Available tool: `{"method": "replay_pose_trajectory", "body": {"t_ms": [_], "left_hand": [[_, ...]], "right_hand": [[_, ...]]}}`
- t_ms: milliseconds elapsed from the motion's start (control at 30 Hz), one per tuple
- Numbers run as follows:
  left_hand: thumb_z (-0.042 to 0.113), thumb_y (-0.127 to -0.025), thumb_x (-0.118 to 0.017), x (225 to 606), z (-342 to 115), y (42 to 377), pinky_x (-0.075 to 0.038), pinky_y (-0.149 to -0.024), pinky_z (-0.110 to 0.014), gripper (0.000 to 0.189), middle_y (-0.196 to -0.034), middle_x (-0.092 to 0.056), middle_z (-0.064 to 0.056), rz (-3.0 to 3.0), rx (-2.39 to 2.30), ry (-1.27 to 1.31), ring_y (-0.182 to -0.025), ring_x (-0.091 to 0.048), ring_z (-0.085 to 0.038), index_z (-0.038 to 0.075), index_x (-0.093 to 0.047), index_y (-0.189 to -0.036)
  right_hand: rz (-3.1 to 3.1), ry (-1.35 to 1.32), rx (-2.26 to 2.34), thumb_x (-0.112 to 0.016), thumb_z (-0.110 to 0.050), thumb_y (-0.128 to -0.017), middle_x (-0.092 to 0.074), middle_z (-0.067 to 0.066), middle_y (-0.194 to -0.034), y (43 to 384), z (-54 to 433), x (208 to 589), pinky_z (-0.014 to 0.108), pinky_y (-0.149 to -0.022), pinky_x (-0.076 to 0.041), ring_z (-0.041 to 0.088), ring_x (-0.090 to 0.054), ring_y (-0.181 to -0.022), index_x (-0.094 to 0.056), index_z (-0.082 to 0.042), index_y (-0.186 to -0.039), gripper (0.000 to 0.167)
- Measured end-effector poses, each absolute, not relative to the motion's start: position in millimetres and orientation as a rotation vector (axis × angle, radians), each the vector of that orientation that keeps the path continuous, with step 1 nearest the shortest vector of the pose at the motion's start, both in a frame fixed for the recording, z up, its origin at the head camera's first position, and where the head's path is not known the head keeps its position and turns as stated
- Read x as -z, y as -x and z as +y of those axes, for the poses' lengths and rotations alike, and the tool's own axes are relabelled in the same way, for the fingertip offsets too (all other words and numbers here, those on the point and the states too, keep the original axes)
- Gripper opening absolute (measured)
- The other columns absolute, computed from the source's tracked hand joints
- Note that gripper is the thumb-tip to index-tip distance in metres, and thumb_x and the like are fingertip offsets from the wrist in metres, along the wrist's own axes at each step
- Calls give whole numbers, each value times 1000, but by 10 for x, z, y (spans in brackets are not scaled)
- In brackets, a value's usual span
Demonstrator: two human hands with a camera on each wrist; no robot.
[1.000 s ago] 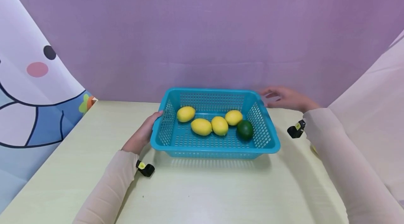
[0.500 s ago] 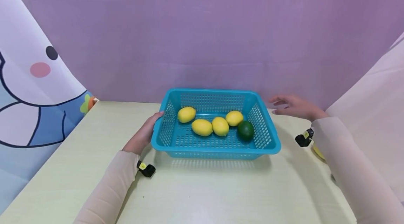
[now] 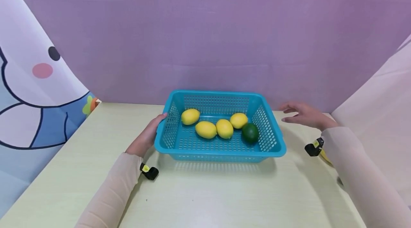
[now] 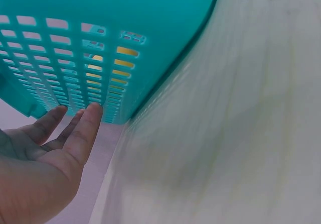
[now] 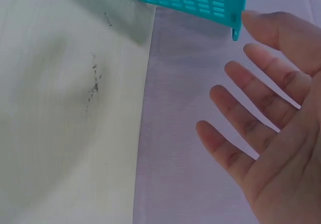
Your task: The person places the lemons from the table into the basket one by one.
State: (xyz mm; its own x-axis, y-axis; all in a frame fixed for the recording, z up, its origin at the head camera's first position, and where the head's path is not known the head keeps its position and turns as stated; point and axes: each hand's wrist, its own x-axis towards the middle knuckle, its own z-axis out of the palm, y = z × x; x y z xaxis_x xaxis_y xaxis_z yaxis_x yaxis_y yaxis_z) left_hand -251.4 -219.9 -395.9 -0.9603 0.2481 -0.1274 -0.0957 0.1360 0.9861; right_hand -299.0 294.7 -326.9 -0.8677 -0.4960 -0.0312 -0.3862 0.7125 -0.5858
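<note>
A turquoise perforated plastic basket (image 3: 219, 152) sits on the table, holding yellow lemons (image 3: 205, 129) and one dark green, rounded avocado-like fruit (image 3: 250, 133). At its left end is my left hand (image 3: 148, 132), fingertips right at the rim. From the left wrist view, this hand's extended fingers (image 4: 83, 133) reach to the outside of the mesh wall. My right hand (image 3: 306, 115) hovers to the right of the basket, holding nothing. Its fingers (image 5: 244, 112) are spread and nearly straight in the right wrist view, a gap away from the basket's end.
A yellow object (image 3: 325, 157) and a small dark one (image 3: 340, 182) lie partly hidden under the right sleeve. The pale table (image 3: 205, 199) ends at a purple cloth (image 3: 212, 42) behind the basket. A printed cloth (image 3: 22, 114) hangs at left.
My right hand has drawn away from the basket's right end, moving right and slightly nearer. The yellow and dark objects beside the right sleeve show more. Left hand, basket and fruit stay put.
</note>
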Motion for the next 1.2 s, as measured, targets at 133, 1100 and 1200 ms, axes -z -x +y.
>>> {"method": "replay_pose_trajectory", "body": {"t_ms": [133, 1100, 1200], "left_hand": [[55, -97, -27, 3964, -2204, 2521, -35, -103, -56, 72, -148, -28, -22, 2148, -1908, -150, -131, -35, -43, 14, -7, -153], [59, -95, -28, 3954, -2194, 2534, -40, -98, -56, 74, -147, -29, -22, 2130, -1912, -160, -128, -39, -44, 17, -5, -153], [59, -96, -27, 3961, -2198, 2534, -40, -98, -56, 74, -148, -29, -22, 2131, -1911, -151, -128, -39, -44, 18, -5, -153]], "right_hand": [[2759, 702, 864, -66, -23, -89, -51, 20, -130, 2978, 2993, 3327, 50, -86, -51, 43, -49, -118, -50, -2, -127, 47], [2787, 571, 702, -65, -25, -90, -51, 26, -127, 2693, 3616, 3601, 34, -80, -53, 47, -51, -111, -52, 2, -125, 46], [2788, 572, 695, -65, -24, -90, -51, 27, -126, 2672, 3654, 3632, 23, -76, -50, 46, -52, -110, -52, 2, -125, 46]]}}
